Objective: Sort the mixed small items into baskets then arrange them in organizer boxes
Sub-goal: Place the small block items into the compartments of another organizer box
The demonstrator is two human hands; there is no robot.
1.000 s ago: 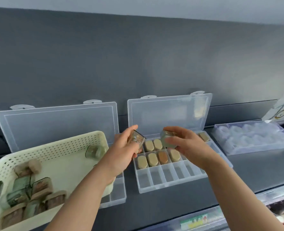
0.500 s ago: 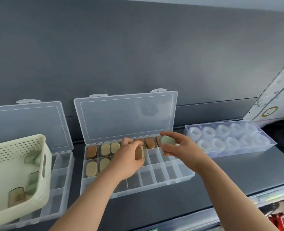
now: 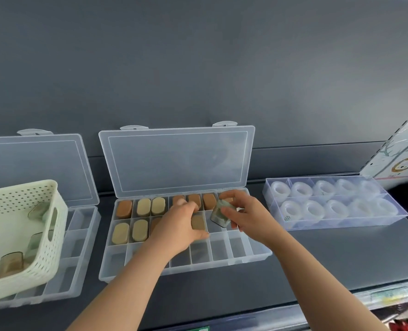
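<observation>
In the head view the left hand (image 3: pixel 179 225) has its grip pinched on a tan piece (image 3: pixel 198 222) set low in a middle-row cell of the open organizer box (image 3: pixel 258 255) on the table (image 3: pixel 341 259). The right hand (image 3: pixel 243 213) pinches a clear greenish piece (image 3: pixel 218 215) just over the next cell. Both look light, stiff and smooth, probably slippery, so a hold across the narrow sides seems safest

At the clear rectangular plastic organizer box (image 3: pixel 222 259) are orange-brown oval blocks (image 3: pixel 124 209), pale beige oval blocks (image 3: pixel 143 206), one tan oval block (image 3: pixel 198 222) and a translucent grey-green block (image 3: pixel 218 215). The hole-dotted plastic basket (image 3: pixel 42 247) is cream.
</observation>
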